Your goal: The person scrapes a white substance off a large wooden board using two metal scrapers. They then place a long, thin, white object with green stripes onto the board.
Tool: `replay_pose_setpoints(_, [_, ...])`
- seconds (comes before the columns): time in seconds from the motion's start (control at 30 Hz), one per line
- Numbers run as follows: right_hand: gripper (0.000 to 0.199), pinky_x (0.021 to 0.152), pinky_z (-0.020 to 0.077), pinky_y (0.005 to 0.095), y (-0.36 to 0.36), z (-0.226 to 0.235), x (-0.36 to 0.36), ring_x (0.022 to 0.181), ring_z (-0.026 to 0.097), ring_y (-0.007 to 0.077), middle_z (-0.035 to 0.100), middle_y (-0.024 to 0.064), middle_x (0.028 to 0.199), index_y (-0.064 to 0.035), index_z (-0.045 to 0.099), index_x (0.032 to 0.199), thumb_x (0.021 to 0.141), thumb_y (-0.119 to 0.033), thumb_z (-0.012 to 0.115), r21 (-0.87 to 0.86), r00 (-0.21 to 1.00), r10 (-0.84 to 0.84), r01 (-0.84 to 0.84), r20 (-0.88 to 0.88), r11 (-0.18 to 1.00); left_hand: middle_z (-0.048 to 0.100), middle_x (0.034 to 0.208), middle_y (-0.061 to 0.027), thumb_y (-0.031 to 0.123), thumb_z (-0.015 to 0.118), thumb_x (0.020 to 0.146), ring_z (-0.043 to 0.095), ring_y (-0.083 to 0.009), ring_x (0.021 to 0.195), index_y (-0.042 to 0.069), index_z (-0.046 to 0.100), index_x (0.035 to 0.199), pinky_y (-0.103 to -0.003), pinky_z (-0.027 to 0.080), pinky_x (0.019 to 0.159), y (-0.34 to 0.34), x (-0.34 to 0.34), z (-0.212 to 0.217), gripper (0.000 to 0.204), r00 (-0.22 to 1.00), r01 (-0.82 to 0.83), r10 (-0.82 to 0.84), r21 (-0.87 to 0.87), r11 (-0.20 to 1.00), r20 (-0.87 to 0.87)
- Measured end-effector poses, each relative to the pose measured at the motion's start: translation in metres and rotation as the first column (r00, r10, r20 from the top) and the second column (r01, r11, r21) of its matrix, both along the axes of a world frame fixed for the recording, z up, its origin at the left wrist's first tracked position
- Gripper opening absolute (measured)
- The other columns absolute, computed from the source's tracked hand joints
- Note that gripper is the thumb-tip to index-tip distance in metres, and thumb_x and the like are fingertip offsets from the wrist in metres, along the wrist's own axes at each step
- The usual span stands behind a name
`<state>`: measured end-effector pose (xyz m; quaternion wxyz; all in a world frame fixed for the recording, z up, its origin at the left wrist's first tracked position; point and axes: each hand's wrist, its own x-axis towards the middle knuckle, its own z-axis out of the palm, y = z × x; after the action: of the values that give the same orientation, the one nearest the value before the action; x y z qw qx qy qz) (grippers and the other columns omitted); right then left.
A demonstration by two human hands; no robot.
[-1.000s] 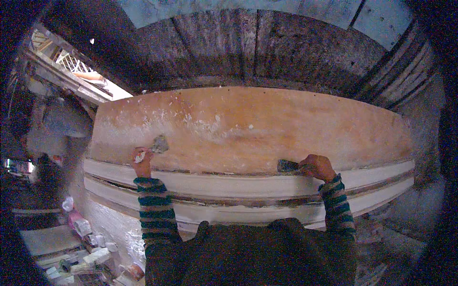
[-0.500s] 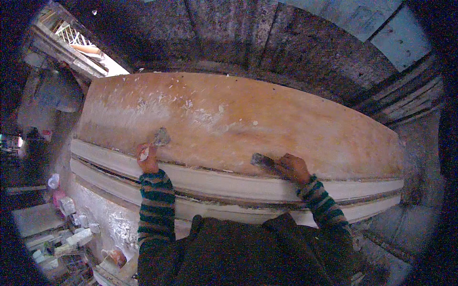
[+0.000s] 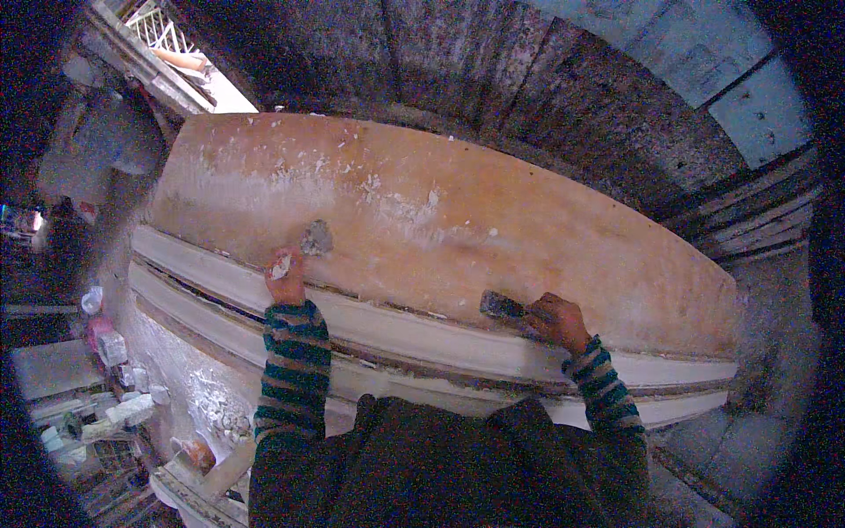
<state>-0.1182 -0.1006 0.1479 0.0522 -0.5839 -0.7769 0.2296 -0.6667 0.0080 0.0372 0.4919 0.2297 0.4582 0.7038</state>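
Note:
My left hand (image 3: pixel 286 275) is closed round a putty knife, its grey, crusted blade (image 3: pixel 317 238) over the orange-brown board (image 3: pixel 563 238). Something white shows at that fist, perhaps plaster. Further right, my right hand (image 3: pixel 559 321) grips a dark scraper (image 3: pixel 503 304) whose wide flat end points left, low on the same board. Whether either blade touches the surface, I cannot tell. White flakes and smears lie across the board's upper left part. Both fists are near the pale moulded strip (image 3: pixel 422 341) along the board's near edge.
A second pale strip (image 3: pixel 458 387) runs closer to my body. White blocks and scraps (image 3: pixel 132 409) are heaped at the lower left, beside a rough whitish slab (image 3: pixel 211 396). Dark stained panels (image 3: pixel 458 62) stand beyond the board. A bright opening (image 3: pixel 180 57) shows at the upper left.
The view has tilted, so the board slopes more down to the right. Both tools are still held; the right scraper looks sharper and turned a little more broadside.

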Motion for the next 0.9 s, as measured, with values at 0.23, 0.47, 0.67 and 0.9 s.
replay_pose_setpoints(0.23, [0.022, 0.068, 0.0521, 0.0403, 0.004, -0.004, 0.002, 0.078, 0.063, 0.0294, 0.064, 0.0086, 0.086, -0.0132, 0.070, 0.091, 0.077, -0.030, 0.068, -0.010, 0.999, 0.020, -0.020, -0.041, 1.000, 0.062, 0.091, -0.0042, -0.008, 0.069, 0.075, 0.060, -0.0153, 0.082, 0.010, 0.060, 0.090, -0.030, 0.054, 0.070, 0.004, 0.031, 0.042, 0.026, 0.810, -0.049, 0.003, -0.062, 0.997, -0.586])
replay_pose_setpoints(0.47, [0.022, 0.066, 0.0523, 0.0395, 0.005, -0.002, -0.035, 0.076, 0.063, 0.0300, 0.063, 0.0088, 0.087, -0.0125, 0.069, 0.093, 0.081, -0.031, 0.066, -0.090, 0.986, -0.085, 0.073, -0.141, 0.993, 0.066, 0.094, -0.0047, 0.000, 0.073, 0.076, 0.062, -0.0183, 0.085, 0.008, 0.062, 0.095, -0.032, 0.053, 0.075, -0.002, 0.042, 0.055, 0.023, 0.897, -0.088, 0.063, -0.037, 0.995, -0.438])
replay_pose_setpoints(0.67, [0.035, 0.068, 0.0504, 0.0460, 0.008, 0.022, -0.037, 0.076, 0.062, 0.0351, 0.062, 0.0140, 0.088, -0.0148, 0.068, 0.098, 0.086, -0.045, 0.055, -0.180, 0.996, -0.084, 0.082, -0.001, 0.980, 0.064, 0.097, -0.0064, 0.000, 0.073, 0.076, 0.061, -0.0191, 0.087, 0.008, 0.061, 0.094, -0.033, 0.054, 0.075, -0.005, 0.027, 0.037, 0.023, 0.835, -0.029, 0.053, 0.052, 0.998, -0.548])
replay_pose_setpoints(0.9, [0.036, 0.067, 0.0501, 0.0467, 0.001, 0.003, -0.044, 0.075, 0.061, 0.0349, 0.061, 0.0128, 0.090, -0.0157, 0.068, 0.100, 0.086, -0.046, 0.055, -0.158, 0.977, -0.141, 0.116, -0.157, 0.981, 0.063, 0.097, -0.0046, -0.001, 0.071, 0.076, 0.060, -0.0165, 0.083, 0.010, 0.062, 0.089, -0.029, 0.052, 0.068, -0.001, 0.036, 0.047, 0.019, 0.851, -0.027, 0.011, -0.022, 0.999, -0.524])
